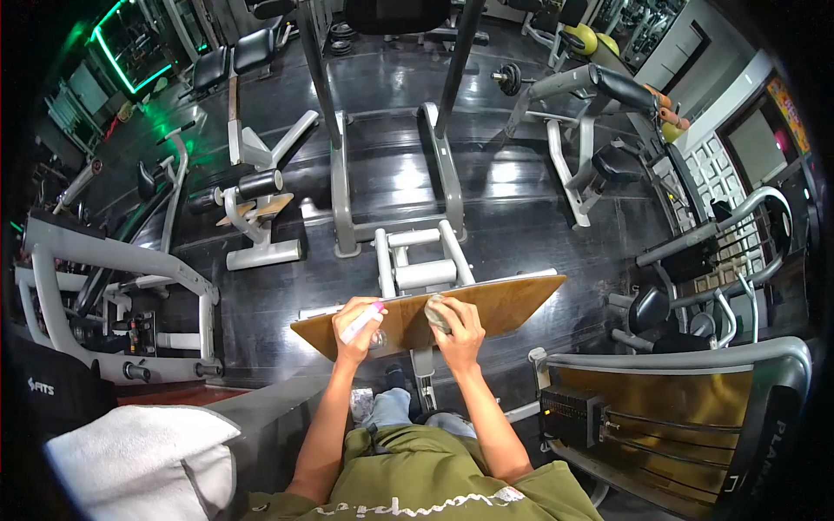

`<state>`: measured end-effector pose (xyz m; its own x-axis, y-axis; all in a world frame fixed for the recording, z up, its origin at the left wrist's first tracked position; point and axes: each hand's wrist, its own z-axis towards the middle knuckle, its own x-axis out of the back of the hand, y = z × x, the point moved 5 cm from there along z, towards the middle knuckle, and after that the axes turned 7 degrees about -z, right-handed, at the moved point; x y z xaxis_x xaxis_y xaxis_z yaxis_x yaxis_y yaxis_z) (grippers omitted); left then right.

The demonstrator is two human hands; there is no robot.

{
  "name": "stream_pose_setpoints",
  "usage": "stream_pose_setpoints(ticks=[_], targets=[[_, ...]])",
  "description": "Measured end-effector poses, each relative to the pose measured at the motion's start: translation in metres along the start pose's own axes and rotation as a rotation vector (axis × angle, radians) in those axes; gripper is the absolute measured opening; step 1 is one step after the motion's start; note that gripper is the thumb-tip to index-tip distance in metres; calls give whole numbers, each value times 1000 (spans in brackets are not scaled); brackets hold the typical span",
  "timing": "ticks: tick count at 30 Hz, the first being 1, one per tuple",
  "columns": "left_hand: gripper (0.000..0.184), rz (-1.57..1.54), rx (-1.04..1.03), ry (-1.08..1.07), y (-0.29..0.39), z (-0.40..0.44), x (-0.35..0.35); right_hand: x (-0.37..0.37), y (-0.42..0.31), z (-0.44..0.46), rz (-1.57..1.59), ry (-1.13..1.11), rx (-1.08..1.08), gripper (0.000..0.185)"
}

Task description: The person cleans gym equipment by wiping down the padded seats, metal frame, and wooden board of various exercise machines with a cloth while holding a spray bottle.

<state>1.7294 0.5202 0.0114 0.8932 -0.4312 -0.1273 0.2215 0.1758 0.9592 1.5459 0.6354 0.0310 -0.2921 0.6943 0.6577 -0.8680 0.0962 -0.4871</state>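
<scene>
A wide brown wooden board [512, 301] is fixed across a grey metal frame in front of me. My left hand [349, 344] is closed around a small white bottle [357, 325] with a pink tip, at the left part of the board. Something clear shows beside its fingers, too small to make out. My right hand [461, 332] is closed on a wadded grey-green cloth [436, 314] near the middle of the board, seemingly against its surface. Parts of the cloth and bottle are hidden by my fingers.
Grey uprights of a machine frame [345, 200] rise just beyond the board. A white towel [143, 456] drapes at lower left. To the right stands a machine with a curved grey rail [678, 360]. A padded roller stand [261, 252] is on the dark floor, left.
</scene>
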Motion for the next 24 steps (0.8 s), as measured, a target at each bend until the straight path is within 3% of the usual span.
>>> stream_pose_setpoints(ticks=[4,12,19,24], targets=[[13,5,51,-6,3,1,1,15,24,9,-31,-54,79,47],[12,55,183,-22,21,10,-30,24,47,10,106,140,-166,46],[16,118,188,-111,25,29,-79,1,15,8,52,-145,109,51],[18,144,228,-69,8,35,-88,41,69,21,45,21,19,43]])
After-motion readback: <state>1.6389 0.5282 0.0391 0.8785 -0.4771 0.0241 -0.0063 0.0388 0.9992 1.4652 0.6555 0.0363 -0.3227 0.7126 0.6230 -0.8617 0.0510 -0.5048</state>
